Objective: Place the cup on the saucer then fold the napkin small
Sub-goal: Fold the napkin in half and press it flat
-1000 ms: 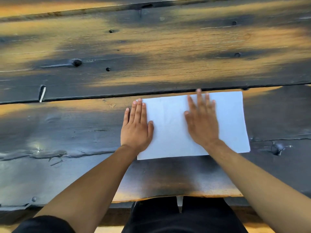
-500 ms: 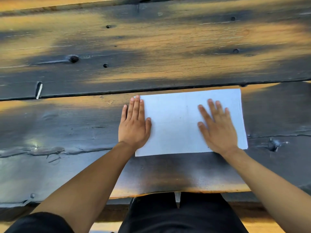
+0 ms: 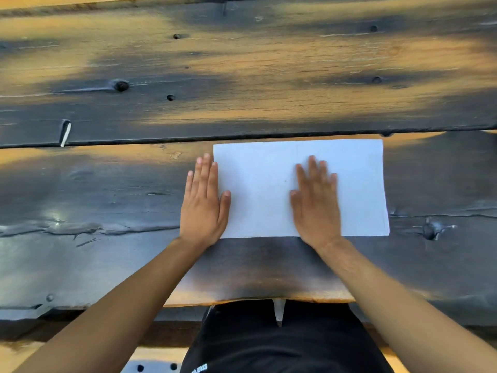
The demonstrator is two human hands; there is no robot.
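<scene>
Right hand (image 3: 316, 204) motion-blurred; hides part of napkin (image 3: 258, 189).

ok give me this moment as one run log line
phase: napkin fold, pressing flat | napkin: white rectangle flat on wooden table | left hand: flat, at napkin's left edge | right hand: flat on napkin | cup, saucer: not in view

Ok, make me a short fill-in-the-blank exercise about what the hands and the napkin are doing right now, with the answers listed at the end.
1. The white napkin lies ____ on the wooden table.
2. The right hand rests palm-down ____ the napkin.
3. The left hand lies flat along the napkin's ____ edge.
4. Neither a saucer nor a ____ is in view.

Missing words: flat; on; left; cup
</scene>
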